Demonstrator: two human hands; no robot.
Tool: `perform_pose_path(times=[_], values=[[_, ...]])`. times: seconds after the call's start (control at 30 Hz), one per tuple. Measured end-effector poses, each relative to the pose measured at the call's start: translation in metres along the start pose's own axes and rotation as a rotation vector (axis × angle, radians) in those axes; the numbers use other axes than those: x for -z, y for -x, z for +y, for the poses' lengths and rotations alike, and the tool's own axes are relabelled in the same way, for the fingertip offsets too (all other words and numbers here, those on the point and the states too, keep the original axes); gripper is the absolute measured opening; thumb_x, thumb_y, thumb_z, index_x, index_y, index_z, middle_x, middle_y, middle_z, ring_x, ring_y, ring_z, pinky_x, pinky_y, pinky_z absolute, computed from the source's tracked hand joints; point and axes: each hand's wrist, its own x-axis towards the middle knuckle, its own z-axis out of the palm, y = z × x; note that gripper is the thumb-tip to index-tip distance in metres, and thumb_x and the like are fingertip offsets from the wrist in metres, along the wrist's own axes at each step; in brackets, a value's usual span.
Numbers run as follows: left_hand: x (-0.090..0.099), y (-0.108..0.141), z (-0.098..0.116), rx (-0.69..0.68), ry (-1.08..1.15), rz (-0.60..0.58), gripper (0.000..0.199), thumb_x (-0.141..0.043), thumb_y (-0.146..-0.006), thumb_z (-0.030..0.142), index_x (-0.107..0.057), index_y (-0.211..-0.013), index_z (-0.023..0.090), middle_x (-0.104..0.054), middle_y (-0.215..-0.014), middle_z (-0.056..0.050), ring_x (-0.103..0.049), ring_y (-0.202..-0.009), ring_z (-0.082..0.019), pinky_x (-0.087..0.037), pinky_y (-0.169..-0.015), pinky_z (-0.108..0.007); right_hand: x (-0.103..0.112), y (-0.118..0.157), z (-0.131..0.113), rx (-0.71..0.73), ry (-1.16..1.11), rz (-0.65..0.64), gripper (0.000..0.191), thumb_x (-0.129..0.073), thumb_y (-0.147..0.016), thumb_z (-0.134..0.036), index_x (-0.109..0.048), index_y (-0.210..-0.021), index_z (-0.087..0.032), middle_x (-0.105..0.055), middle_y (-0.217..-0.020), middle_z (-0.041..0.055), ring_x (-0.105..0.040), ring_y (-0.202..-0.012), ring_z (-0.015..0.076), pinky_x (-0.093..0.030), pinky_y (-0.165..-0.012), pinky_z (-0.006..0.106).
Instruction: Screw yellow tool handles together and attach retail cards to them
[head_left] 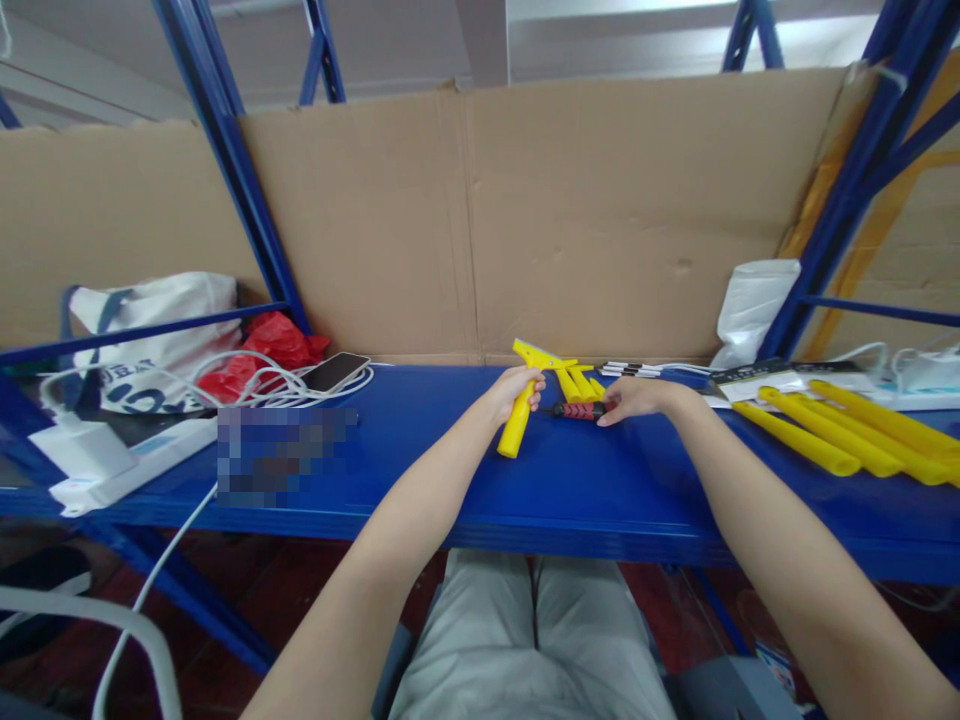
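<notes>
My left hand (517, 392) is wrapped round a yellow T-shaped tool (514, 436), whose wide head points up and away and whose handle end slants down toward me. To its right, my right hand (628, 400) has its fingers on the end of a red and black screwdriver handle (579, 411). The screwdriver lies level, its shaft pointing left toward the yellow tool; its tip is too small to make out. Just behind it, more yellow pieces (576, 384) rest on the blue tabletop (420, 470).
Yellow tubes (847, 430) lie at the right, near a white plastic bag (754, 305). At the left are a power strip (142, 465), cables, a phone (337, 372), a red bag (274, 350) and a cloth bag (161, 345). Cardboard (585, 220) stands behind.
</notes>
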Motion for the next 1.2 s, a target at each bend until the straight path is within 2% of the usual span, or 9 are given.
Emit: perform_pose_path(times=[0.13, 0.23, 0.33, 0.43, 0.57, 0.7, 0.83, 1.03, 1.2], values=[[0.001, -0.001, -0.001, -0.003, -0.007, 0.002, 0.016, -0.041, -0.074, 0.005, -0.037, -0.066, 0.019, -0.039, -0.045, 0.008, -0.033, -0.028, -0.004, -0.028, -0.032, -0.017, -0.002, -0.003, 0.006, 0.094, -0.089, 0.037, 0.042, -0.069, -0.046, -0.061, -0.061, -0.051, -0.021, -0.059, -0.053, 0.0005, -0.052, -0.052, 0.0157, -0.036, -0.05, 0.026], [0.0, -0.001, -0.001, -0.003, -0.002, 0.007, 0.016, -0.041, -0.074, 0.006, -0.036, -0.066, 0.019, -0.039, -0.045, 0.008, -0.033, -0.027, -0.004, -0.027, -0.031, -0.017, -0.003, -0.004, 0.008, 0.137, -0.166, 0.048, 0.04, -0.07, -0.046, -0.059, -0.066, -0.059, -0.022, -0.064, -0.061, 0.0014, -0.056, -0.057, 0.017, -0.04, -0.053, 0.026], [0.0, -0.001, -0.001, -0.004, 0.002, 0.01, 0.015, -0.042, -0.072, 0.006, -0.037, -0.066, 0.019, -0.038, -0.045, 0.009, -0.033, -0.028, -0.004, -0.026, -0.031, -0.017, -0.005, -0.004, 0.007, 0.148, -0.209, 0.016, 0.036, -0.07, -0.05, -0.054, -0.069, -0.068, -0.022, -0.067, -0.07, 0.0023, -0.059, -0.065, 0.0191, -0.042, -0.056, 0.027], [0.0, 0.0, -0.001, 0.009, -0.004, 0.028, 0.015, -0.042, -0.072, 0.006, -0.037, -0.066, 0.019, -0.037, -0.045, 0.009, -0.032, -0.028, -0.004, -0.027, -0.031, -0.017, -0.006, -0.003, 0.002, 0.135, -0.252, -0.026, 0.031, -0.072, -0.051, -0.048, -0.069, -0.066, -0.021, -0.066, -0.068, 0.0022, -0.058, -0.063, 0.019, -0.043, -0.055, 0.029], [-0.001, 0.001, 0.0, 0.028, -0.008, 0.053, 0.015, -0.041, -0.074, 0.006, -0.037, -0.066, 0.019, -0.037, -0.044, 0.009, -0.032, -0.028, -0.004, -0.027, -0.032, -0.017, -0.003, 0.004, -0.003, 0.106, -0.49, -0.011, 0.032, -0.075, -0.05, -0.047, -0.066, -0.063, -0.019, -0.065, -0.063, 0.0037, -0.059, -0.058, 0.0183, -0.046, -0.053, 0.03], [-0.003, 0.002, 0.001, 0.044, -0.016, 0.102, 0.016, -0.04, -0.075, 0.006, -0.037, -0.066, 0.019, -0.037, -0.043, 0.009, -0.033, -0.028, -0.004, -0.026, -0.033, -0.017, 0.004, 0.011, -0.005, 0.103, -0.7, 0.113, 0.037, -0.076, -0.048, -0.049, -0.061, -0.062, -0.018, -0.065, -0.061, 0.0046, -0.06, -0.054, 0.0176, -0.049, -0.051, 0.03], [-0.004, 0.002, 0.001, 0.041, -0.022, 0.141, 0.017, -0.04, -0.075, 0.005, -0.035, -0.066, 0.019, -0.037, -0.043, 0.009, -0.032, -0.028, -0.005, -0.026, -0.033, -0.017, 0.009, 0.011, -0.007, 0.061, -0.807, 0.332, 0.036, -0.075, -0.054, -0.047, -0.057, -0.065, -0.018, -0.062, -0.054, 0.0029, -0.055, -0.045, 0.0129, -0.046, -0.046, 0.027], [-0.003, 0.001, -0.001, 0.071, -0.035, 0.158, 0.016, -0.04, -0.075, 0.006, -0.036, -0.067, 0.019, -0.037, -0.043, 0.009, -0.032, -0.028, -0.004, -0.025, -0.034, -0.017, 0.01, 0.004, -0.007, 0.1, -0.986, 0.622, 0.035, -0.072, -0.06, -0.045, -0.054, -0.072, -0.017, -0.058, -0.053, 0.001, -0.05, -0.04, 0.0099, -0.04, -0.041, 0.024], [-0.001, 0.001, -0.001, 0.101, -0.054, 0.176, 0.016, -0.04, -0.076, 0.006, -0.037, -0.067, 0.019, -0.037, -0.042, 0.009, -0.031, -0.028, -0.004, -0.026, -0.034, -0.017, 0.013, 0.001, -0.006, 0.043, -1.094, 0.761, 0.033, -0.067, -0.064, -0.047, -0.051, -0.072, -0.019, -0.053, -0.045, -0.0017, -0.047, -0.036, 0.0111, -0.037, -0.039, 0.025]])
